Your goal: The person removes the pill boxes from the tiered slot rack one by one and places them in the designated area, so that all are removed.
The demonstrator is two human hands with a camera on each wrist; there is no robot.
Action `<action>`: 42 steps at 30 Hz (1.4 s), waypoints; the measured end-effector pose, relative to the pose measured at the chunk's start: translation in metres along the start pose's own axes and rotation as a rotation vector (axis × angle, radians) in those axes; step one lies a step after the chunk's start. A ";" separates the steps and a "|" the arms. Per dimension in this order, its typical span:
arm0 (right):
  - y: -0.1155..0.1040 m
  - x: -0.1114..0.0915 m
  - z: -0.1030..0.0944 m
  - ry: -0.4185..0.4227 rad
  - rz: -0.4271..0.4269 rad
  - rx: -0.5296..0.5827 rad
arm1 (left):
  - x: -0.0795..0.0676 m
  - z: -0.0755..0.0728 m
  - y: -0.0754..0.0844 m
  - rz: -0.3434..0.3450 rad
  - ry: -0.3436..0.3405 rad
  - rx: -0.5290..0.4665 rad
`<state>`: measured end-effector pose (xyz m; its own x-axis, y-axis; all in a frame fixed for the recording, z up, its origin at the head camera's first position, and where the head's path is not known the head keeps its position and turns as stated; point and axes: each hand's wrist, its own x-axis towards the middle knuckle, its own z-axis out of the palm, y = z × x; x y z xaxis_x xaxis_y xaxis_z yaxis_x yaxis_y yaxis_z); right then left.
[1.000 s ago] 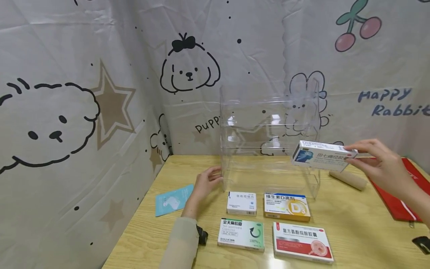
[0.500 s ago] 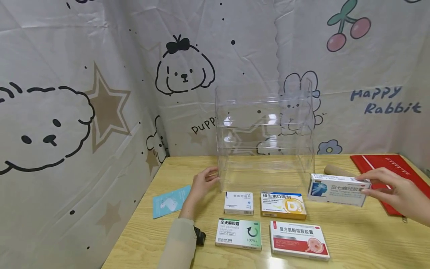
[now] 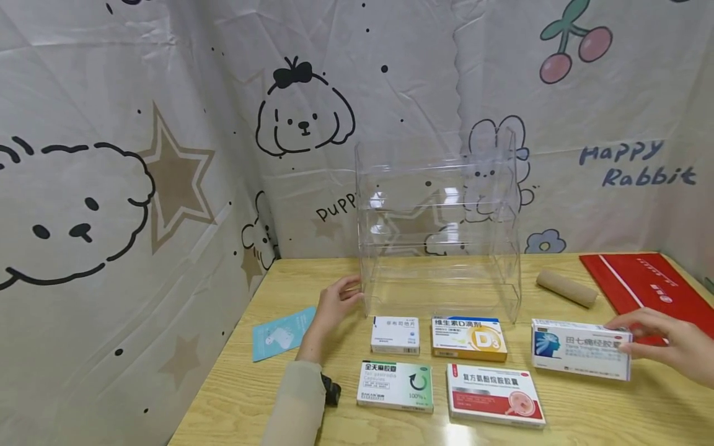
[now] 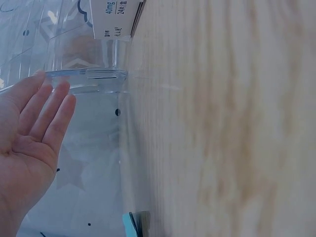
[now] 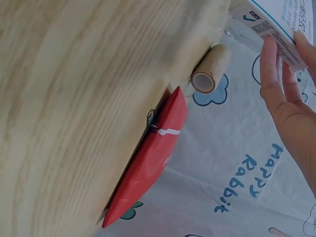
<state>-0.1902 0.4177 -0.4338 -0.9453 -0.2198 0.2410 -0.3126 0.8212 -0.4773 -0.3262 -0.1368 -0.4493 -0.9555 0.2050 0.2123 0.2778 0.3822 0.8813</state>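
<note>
My right hand (image 3: 672, 347) pinches a white medicine box (image 3: 582, 350) by its right end, between thumb and fingers. The box's blue head picture faces me; whether its lower edge touches the table I cannot tell. In the right wrist view the same medicine box (image 5: 276, 29) is partly cut off by the frame. A clear plastic tiered rack (image 3: 440, 241) stands behind the boxes. Extended fingers of my left hand (image 3: 334, 306) touch or nearly touch its left side. The left wrist view shows that left hand (image 4: 34, 133) with nothing in its grasp.
In front of the rack lie a small white box (image 3: 395, 335), a yellow D3 box (image 3: 468, 339), a green-and-white box (image 3: 395, 386) and a red-and-white box (image 3: 495, 395). A blue leaflet (image 3: 281, 334), brown roll (image 3: 566, 288) and red pouch (image 3: 641, 279) flank the rack.
The right hand has brought the white medicine box down and to the right, from in front of the rack to beside the D3 box. My left hand stays at the rack.
</note>
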 end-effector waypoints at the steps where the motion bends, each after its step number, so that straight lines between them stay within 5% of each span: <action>1: 0.002 0.000 0.001 -0.008 -0.004 0.009 | 0.000 0.000 0.000 0.001 0.002 0.006; 13: 0.021 0.000 0.001 -0.156 0.012 0.032 | -0.002 -0.001 0.000 -0.007 -0.004 0.006; 23: 0.010 0.010 0.001 -0.286 0.120 -0.013 | -0.003 -0.001 0.001 0.004 0.014 0.001; 42: 0.010 0.022 0.020 -0.314 0.152 -0.054 | -0.003 -0.001 0.003 0.006 0.003 0.008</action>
<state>-0.2160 0.4110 -0.4499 -0.9658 -0.2373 -0.1047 -0.1690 0.8819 -0.4400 -0.3230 -0.1369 -0.4473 -0.9540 0.2046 0.2191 0.2846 0.3877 0.8768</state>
